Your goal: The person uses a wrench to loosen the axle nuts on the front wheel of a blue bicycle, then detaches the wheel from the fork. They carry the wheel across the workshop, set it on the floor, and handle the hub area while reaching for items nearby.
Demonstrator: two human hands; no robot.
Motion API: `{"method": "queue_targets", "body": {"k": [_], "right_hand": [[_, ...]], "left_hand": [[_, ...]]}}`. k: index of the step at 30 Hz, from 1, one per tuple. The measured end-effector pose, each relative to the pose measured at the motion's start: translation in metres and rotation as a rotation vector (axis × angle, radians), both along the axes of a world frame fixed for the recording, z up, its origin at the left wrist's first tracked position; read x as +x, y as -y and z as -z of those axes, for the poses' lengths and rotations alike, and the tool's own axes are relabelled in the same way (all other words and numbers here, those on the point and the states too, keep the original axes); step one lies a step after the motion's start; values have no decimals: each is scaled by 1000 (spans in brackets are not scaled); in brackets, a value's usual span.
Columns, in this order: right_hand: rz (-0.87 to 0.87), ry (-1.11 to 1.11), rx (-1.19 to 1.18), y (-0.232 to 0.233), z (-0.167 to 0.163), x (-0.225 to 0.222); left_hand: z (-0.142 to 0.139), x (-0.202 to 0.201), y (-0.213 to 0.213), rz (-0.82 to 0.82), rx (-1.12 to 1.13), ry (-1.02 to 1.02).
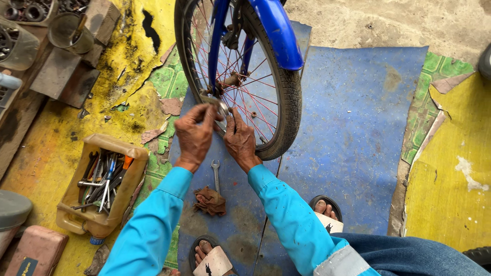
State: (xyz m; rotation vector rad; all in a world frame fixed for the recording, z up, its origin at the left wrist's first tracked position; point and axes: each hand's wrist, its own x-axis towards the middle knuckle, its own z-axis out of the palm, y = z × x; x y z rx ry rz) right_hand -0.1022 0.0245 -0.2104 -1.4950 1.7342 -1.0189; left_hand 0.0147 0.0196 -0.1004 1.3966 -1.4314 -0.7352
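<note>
A: Where do we find the hands?

B: Both are raised to the wheel [240,76], just below its hub. Our left hand [194,135] is curled shut around a wrench [217,104], fingers wrapped over the handle, thumb on top, wrist bent upward. The wrench head sits at the axle end, beside the blue fork [219,46].

A: And the right hand?

B: Our right hand [239,140] rests against the spokes and the tyre's inner edge, fingers pointing up towards the same wrench. We cannot tell whether it grips the tool or only steadies it; the fingertips are hidden behind the left hand and the spokes.

A: Arm pose?

B: Both forearms, in turquoise sleeves, converge from the lower edge of the view, elbows low, wrists close together but not touching.

A: What lies around?

B: A second spanner [216,175] lies on the blue mat [353,133] just under the hands, touching a brown rag [209,201]. A cut-open can [99,184] full of tools stands well to the left on the yellow floor. Our sandalled feet rest on the mat's near edge.
</note>
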Motion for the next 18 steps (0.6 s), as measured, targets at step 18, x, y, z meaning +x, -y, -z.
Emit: {"method": "queue_targets", "body": {"k": [18], "right_hand": [[-33,57,-19,-7,-5,0]], "left_hand": [[-25,33,38,50,-604,635]]}}
